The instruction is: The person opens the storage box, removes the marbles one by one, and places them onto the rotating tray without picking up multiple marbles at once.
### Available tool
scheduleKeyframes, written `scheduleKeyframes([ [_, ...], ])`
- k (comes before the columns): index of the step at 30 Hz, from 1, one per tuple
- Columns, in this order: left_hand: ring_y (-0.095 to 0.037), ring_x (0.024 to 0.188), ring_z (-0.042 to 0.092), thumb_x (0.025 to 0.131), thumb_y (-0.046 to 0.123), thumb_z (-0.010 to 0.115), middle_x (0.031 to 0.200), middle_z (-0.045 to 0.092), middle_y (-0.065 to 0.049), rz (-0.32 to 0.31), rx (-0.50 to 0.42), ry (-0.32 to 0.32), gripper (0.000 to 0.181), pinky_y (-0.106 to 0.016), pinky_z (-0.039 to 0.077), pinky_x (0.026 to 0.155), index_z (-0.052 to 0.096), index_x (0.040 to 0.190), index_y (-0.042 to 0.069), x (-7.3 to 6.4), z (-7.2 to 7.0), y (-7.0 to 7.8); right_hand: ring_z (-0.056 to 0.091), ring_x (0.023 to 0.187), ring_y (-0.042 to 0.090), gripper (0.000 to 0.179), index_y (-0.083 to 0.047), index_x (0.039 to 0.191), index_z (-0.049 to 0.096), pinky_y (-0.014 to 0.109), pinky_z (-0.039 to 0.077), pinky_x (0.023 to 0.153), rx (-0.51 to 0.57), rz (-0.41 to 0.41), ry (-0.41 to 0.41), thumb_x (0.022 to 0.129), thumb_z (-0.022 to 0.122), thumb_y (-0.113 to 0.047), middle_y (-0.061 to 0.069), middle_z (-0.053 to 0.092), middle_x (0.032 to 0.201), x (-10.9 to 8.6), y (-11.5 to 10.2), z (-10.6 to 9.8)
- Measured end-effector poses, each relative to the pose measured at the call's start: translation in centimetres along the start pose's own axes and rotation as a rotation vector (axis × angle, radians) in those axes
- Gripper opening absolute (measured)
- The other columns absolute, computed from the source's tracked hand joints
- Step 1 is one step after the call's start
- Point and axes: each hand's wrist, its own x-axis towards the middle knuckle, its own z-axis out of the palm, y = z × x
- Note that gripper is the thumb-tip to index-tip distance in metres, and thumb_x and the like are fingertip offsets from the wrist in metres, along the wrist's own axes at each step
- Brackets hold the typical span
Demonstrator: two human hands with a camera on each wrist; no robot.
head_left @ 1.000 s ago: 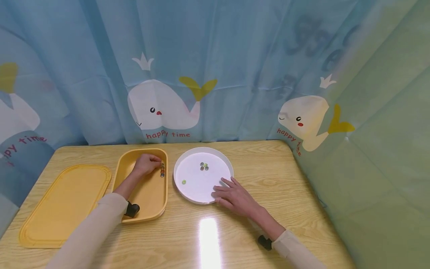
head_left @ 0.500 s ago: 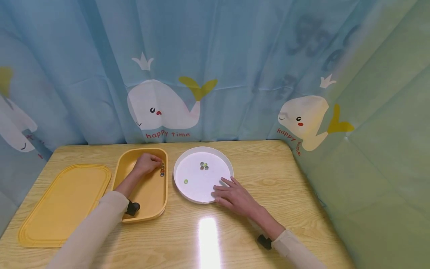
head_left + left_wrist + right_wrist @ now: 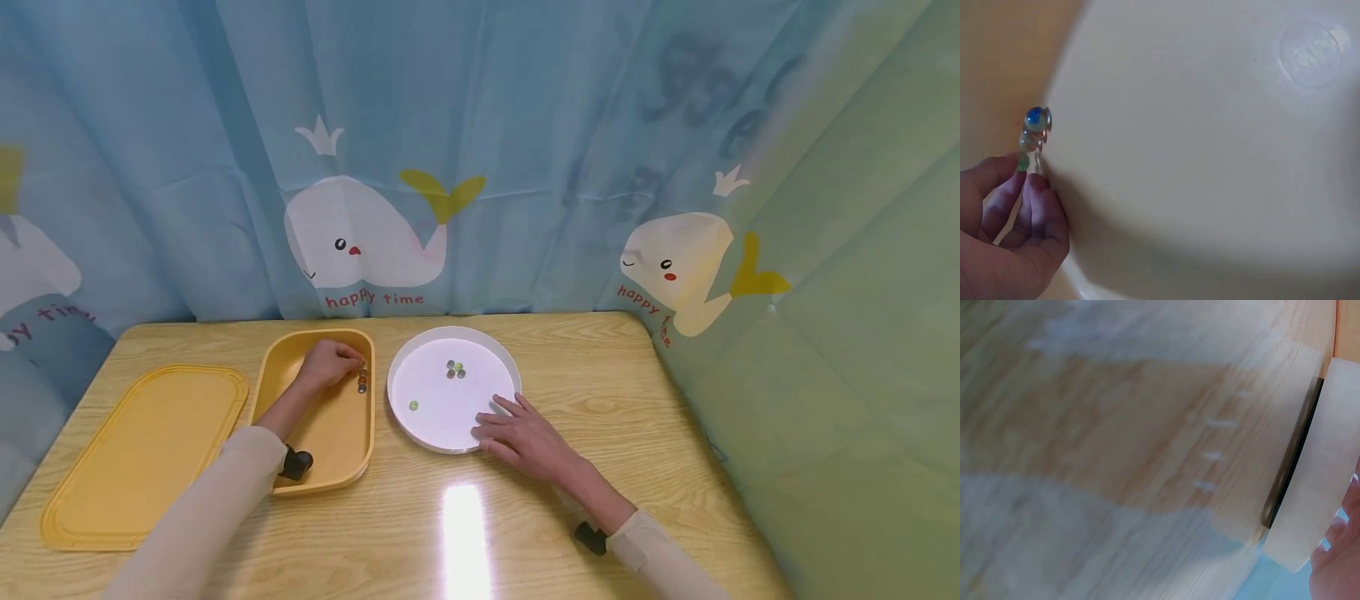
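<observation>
My left hand (image 3: 327,364) reaches into a yellow bin (image 3: 330,450), near its far right corner. In the left wrist view, thumb and fingers pinch a green marble (image 3: 1024,162) at the end of a short row of glass marbles, where a blue-and-white marble (image 3: 1036,119) stands out. The row (image 3: 362,382) lies along the bin's right wall. My right hand (image 3: 528,439) rests at the near right rim of a round white tray (image 3: 399,418), fingers spread and extended over the edge. Inside the tray, several marbles (image 3: 456,370) sit clustered, and a lone green marble (image 3: 413,406) lies to the left.
Left of the bin, a flat yellow lid (image 3: 150,450) lies on the wooden table (image 3: 585,358). A blue curtain (image 3: 525,167) with whale prints hangs behind the table, and a greenish curtain (image 3: 847,375) borders its right side.
In the tray, the lone green marble shifts a little right and then slightly back left. Both hands stay almost in place.
</observation>
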Motion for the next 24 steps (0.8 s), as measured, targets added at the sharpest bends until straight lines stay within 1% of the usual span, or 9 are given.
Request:
scheduleKeyframes([
  [4, -0.027, 0.080, 0.060, 0.091, 0.007, 0.069, 0.093, 0.072, -0.020, 0.018, 0.003, 0.022, 0.018, -0.026, 0.044, 0.063, 0.074, 0.095, -0.010, -0.1, -0.2, -0.1, 0.040, 0.140, 0.029, 0.033, -0.020, 0.126, 0.071, 0.055, 0.021, 0.115, -0.003, -0.012, 0.008, 0.103, 0.054, -0.036, -0.001, 0.062, 0.135, -0.1, 0.1, 0.1],
  [7, -0.028, 0.082, 0.062, 0.091, 0.008, 0.070, 0.092, 0.072, -0.019, 0.027, 0.006, 0.030, 0.019, -0.028, 0.047, 0.066, 0.074, 0.096, -0.010, -0.2, -0.4, -0.2, 0.040, 0.140, 0.029, 0.032, -0.020, 0.126, 0.071, 0.055, 0.020, 0.115, -0.005, -0.016, 0.009, 0.103, 0.054, -0.035, -0.001, 0.062, 0.135, -0.1, 0.1, 0.2],
  [9, -0.030, 0.084, 0.062, 0.092, 0.008, 0.069, 0.092, 0.072, -0.019, 0.031, -0.016, 0.034, 0.019, -0.030, 0.048, 0.069, 0.073, 0.097, -0.010, -0.3, -0.6, -0.2, 0.039, 0.140, 0.029, 0.033, -0.020, 0.127, 0.071, 0.055, 0.019, 0.116, -0.006, -0.012, 0.007, 0.104, 0.053, -0.036, -0.001, 0.062, 0.135, -0.2, 0.1, 0.2],
  [13, -0.029, 0.086, 0.062, 0.093, 0.009, 0.067, 0.096, 0.071, -0.020, 0.017, -0.027, 0.039, 0.021, -0.030, 0.048, 0.071, 0.072, 0.100, -0.010, -0.5, -1.2, 0.5, 0.038, 0.141, 0.027, 0.033, -0.021, 0.128, 0.070, 0.053, 0.018, 0.116, -0.009, 0.002, -0.008, 0.104, 0.053, -0.036, -0.002, 0.061, 0.136, -0.3, 0.1, 0.2],
  [17, -0.029, 0.086, 0.063, 0.096, 0.011, 0.065, 0.105, 0.070, -0.022, -0.024, -0.051, 0.047, 0.026, -0.028, 0.048, 0.067, 0.070, 0.111, -0.010, -1.0, -1.8, 1.5, 0.040, 0.140, 0.029, 0.034, -0.020, 0.127, 0.070, 0.054, 0.020, 0.115, -0.010, -0.005, 0.000, 0.104, 0.052, -0.036, -0.001, 0.062, 0.135, -0.3, 0.0, 0.2],
  [21, -0.031, 0.092, 0.064, 0.098, 0.013, 0.064, 0.112, 0.068, -0.024, -0.024, -0.077, 0.080, 0.029, -0.029, 0.050, 0.071, 0.069, 0.115, -0.009, -1.6, -2.4, 2.0, 0.041, 0.139, 0.030, 0.033, -0.019, 0.126, 0.071, 0.056, 0.022, 0.114, -0.009, -0.020, 0.019, 0.104, 0.053, -0.036, 0.000, 0.063, 0.134, -0.3, 0.0, 0.2],
  [24, -0.033, 0.097, 0.064, 0.098, 0.014, 0.064, 0.113, 0.069, -0.023, -0.015, -0.098, 0.118, 0.028, -0.029, 0.049, 0.074, 0.070, 0.115, -0.007, -1.9, -2.9, 2.3, 0.041, 0.139, 0.030, 0.033, -0.020, 0.126, 0.071, 0.056, 0.023, 0.114, -0.008, -0.022, 0.021, 0.104, 0.053, -0.036, 0.000, 0.063, 0.134, -0.2, 0.0, 0.2],
])
